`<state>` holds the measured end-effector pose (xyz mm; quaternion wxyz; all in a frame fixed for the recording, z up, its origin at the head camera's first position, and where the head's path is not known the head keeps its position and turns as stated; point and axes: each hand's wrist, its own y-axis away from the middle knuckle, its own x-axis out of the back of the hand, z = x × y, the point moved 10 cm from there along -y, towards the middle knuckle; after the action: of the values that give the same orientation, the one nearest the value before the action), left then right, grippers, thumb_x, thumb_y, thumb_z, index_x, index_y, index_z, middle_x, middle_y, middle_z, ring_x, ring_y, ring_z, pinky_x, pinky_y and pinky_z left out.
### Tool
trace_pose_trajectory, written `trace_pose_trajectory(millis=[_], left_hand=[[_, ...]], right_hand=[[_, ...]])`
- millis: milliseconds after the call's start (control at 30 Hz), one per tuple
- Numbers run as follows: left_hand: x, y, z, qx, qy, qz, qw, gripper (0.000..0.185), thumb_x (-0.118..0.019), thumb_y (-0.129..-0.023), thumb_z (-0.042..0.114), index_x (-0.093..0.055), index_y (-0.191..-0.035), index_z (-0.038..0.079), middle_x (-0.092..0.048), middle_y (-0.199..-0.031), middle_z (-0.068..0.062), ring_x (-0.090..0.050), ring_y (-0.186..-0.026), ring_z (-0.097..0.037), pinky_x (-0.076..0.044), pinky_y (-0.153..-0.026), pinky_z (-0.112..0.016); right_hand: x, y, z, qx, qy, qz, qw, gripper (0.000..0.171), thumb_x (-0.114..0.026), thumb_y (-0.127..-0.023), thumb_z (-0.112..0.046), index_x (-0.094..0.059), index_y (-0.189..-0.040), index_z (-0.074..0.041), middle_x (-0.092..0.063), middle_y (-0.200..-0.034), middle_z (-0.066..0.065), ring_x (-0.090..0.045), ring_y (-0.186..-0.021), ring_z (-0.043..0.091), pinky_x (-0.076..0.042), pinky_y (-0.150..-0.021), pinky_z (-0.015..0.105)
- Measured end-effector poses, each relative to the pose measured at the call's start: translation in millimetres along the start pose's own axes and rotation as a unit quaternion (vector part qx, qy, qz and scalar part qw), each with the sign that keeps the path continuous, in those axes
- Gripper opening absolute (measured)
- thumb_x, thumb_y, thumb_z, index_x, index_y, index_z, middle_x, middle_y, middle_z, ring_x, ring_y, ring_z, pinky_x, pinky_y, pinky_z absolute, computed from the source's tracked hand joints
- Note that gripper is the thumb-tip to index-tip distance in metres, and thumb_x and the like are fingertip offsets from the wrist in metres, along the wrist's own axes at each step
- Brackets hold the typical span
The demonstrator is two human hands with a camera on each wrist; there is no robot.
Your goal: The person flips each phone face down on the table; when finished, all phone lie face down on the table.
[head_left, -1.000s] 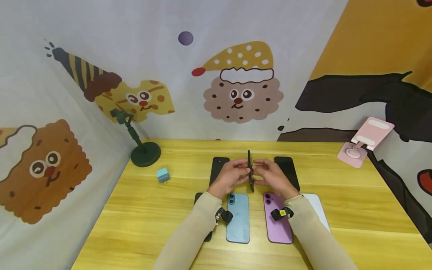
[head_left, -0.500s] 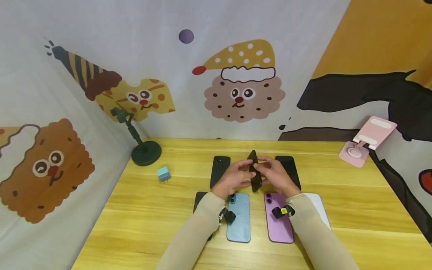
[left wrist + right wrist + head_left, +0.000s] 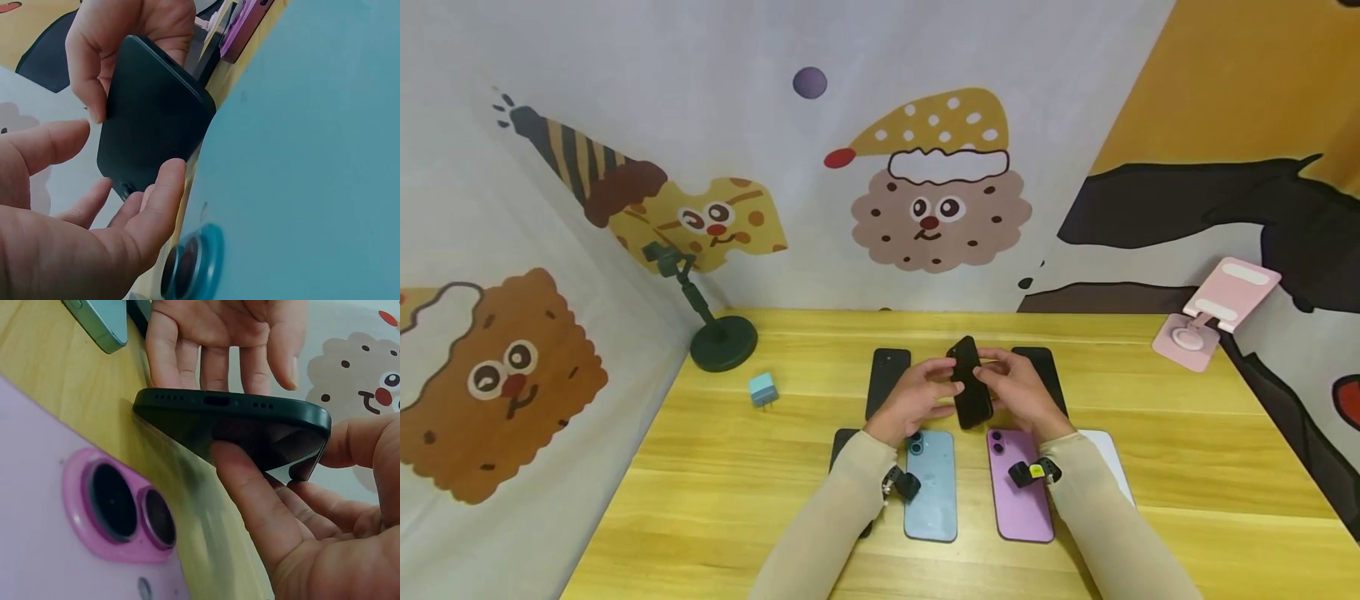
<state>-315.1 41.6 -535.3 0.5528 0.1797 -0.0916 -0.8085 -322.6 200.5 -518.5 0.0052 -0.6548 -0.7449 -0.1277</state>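
Between both hands a black smartphone (image 3: 973, 396) is held tilted above the table, its long side pointing away. My right hand (image 3: 1017, 390) grips it, the thumb lying across its glossy face and the fingers at its edge in the right wrist view. The bottom edge with its charging port shows there. My left hand (image 3: 94, 231) has fairly straight fingers, whose tips touch or nearly touch the phone's matte side; its thumb stands apart. Beneath the wrists lie a blue phone (image 3: 931, 496) and a purple phone (image 3: 1024, 504), camera sides up.
Black phones lie back left (image 3: 887, 372) and back right (image 3: 1045, 372). Another dark phone (image 3: 842, 439) and a white flat item (image 3: 1108, 458) are partly under the forearms. A blue charger plug (image 3: 763, 389), green stand (image 3: 722, 342) and pink phone stand (image 3: 1213, 312) are farther out.
The held phone has turned from nearly edge-on to showing its broad face in the head view. My right thumb has come onto the phone; both hands stay in about the same place.
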Motion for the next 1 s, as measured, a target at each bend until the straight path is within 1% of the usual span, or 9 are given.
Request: trace_pose_trajectory(millis=[167, 333, 467, 567, 700, 767, 867, 933, 1000], left_hand=[[4.1, 1.6, 3.1, -0.007, 0.006, 0.007, 0.9999, 0.055, -0.078, -0.095, 0.011, -0.061, -0.147, 0.017, -0.057, -0.149, -0.011, -0.068, -0.119, -0.024, -0.061, -0.099, -0.046], [8.3, 1.8, 4.7, -0.008, 0.015, 0.021, 0.9996, 0.056, -0.080, -0.094, 0.009, -0.060, -0.146, 0.015, -0.058, -0.141, -0.013, -0.069, -0.112, -0.025, -0.063, -0.094, -0.043], [10.4, 1.2, 2.5, -0.004, 0.021, 0.027, 0.9994, 0.065, -0.081, -0.093, 0.007, -0.052, -0.151, 0.013, -0.059, -0.139, -0.015, -0.071, -0.108, -0.026, -0.064, -0.091, -0.042], [10.3, 0.5, 0.7, -0.001, 0.022, 0.022, 0.9995, 0.073, -0.081, -0.093, 0.008, -0.045, -0.156, 0.012, -0.058, -0.141, -0.016, -0.071, -0.109, -0.028, -0.064, -0.089, -0.043], [8.4, 1.1, 1.3, -0.004, 0.018, 0.008, 0.9998, 0.073, -0.079, -0.095, 0.008, -0.042, -0.158, 0.013, -0.060, -0.140, -0.016, -0.073, -0.108, -0.030, -0.064, -0.089, -0.046], [8.9, 1.1, 1.1, -0.006, 0.012, 0.005, 0.9999, 0.071, -0.078, -0.096, 0.008, -0.043, -0.157, 0.014, -0.061, -0.139, -0.016, -0.074, -0.107, -0.030, -0.064, -0.089, -0.047], [11.0, 1.3, 3.0, -0.010, 0.001, 0.008, 0.9999, 0.069, -0.078, -0.096, 0.008, -0.045, -0.157, 0.017, -0.061, -0.137, -0.015, -0.074, -0.106, -0.029, -0.064, -0.090, -0.048], [12.7, 1.5, 4.5, -0.013, -0.011, 0.010, 0.9998, 0.070, -0.078, -0.096, 0.007, -0.045, -0.157, 0.018, -0.061, -0.137, -0.015, -0.074, -0.106, -0.028, -0.064, -0.090, -0.047], [13.1, 2.3, 7.0, -0.021, -0.020, 0.009, 0.9995, 0.070, -0.077, -0.096, 0.006, -0.045, -0.158, 0.017, -0.060, -0.135, -0.015, -0.074, -0.106, -0.027, -0.064, -0.090, -0.046]], right_hand=[[3, 6, -7, 0.013, -0.013, 0.007, 1.000, 0.049, -0.062, -0.106, -0.014, -0.050, -0.151, 0.002, -0.061, -0.138, 0.034, -0.078, -0.095, 0.028, -0.066, -0.072, 0.044], [4, 8, -12, 0.019, -0.033, 0.008, 0.999, 0.045, -0.060, -0.105, -0.010, -0.051, -0.148, 0.003, -0.063, -0.133, 0.031, -0.075, -0.098, 0.021, -0.066, -0.072, 0.046], [2, 9, -16, 0.023, -0.049, 0.003, 0.999, 0.044, -0.059, -0.105, -0.008, -0.051, -0.146, 0.005, -0.063, -0.131, 0.029, -0.074, -0.099, 0.021, -0.066, -0.074, 0.048], [1, 11, -19, 0.026, -0.062, -0.002, 0.998, 0.044, -0.058, -0.105, -0.007, -0.049, -0.146, 0.005, -0.062, -0.131, 0.029, -0.075, -0.098, 0.022, -0.066, -0.075, 0.048], [-1, 13, -22, 0.028, -0.072, -0.006, 0.997, 0.045, -0.057, -0.106, -0.008, -0.047, -0.148, 0.006, -0.061, -0.134, 0.030, -0.075, -0.099, 0.021, -0.066, -0.078, 0.046], [-2, 13, -22, 0.026, -0.075, -0.002, 0.997, 0.045, -0.057, -0.105, -0.007, -0.048, -0.148, 0.004, -0.062, -0.133, 0.027, -0.074, -0.099, 0.020, -0.066, -0.078, 0.044], [-1, 12, -22, 0.027, -0.076, 0.001, 0.997, 0.044, -0.056, -0.105, -0.006, -0.049, -0.147, 0.004, -0.064, -0.126, 0.021, -0.073, -0.099, 0.019, -0.066, -0.077, 0.044], [-1, 11, -22, 0.028, -0.081, 0.001, 0.996, 0.042, -0.055, -0.105, -0.006, -0.050, -0.145, 0.003, -0.064, -0.121, 0.017, -0.074, -0.097, 0.020, -0.066, -0.076, 0.046], [0, 10, -20, 0.026, -0.083, 0.001, 0.996, 0.041, -0.056, -0.104, -0.006, -0.051, -0.145, 0.003, -0.064, -0.117, 0.016, -0.075, -0.096, 0.022, -0.066, -0.076, 0.049]])
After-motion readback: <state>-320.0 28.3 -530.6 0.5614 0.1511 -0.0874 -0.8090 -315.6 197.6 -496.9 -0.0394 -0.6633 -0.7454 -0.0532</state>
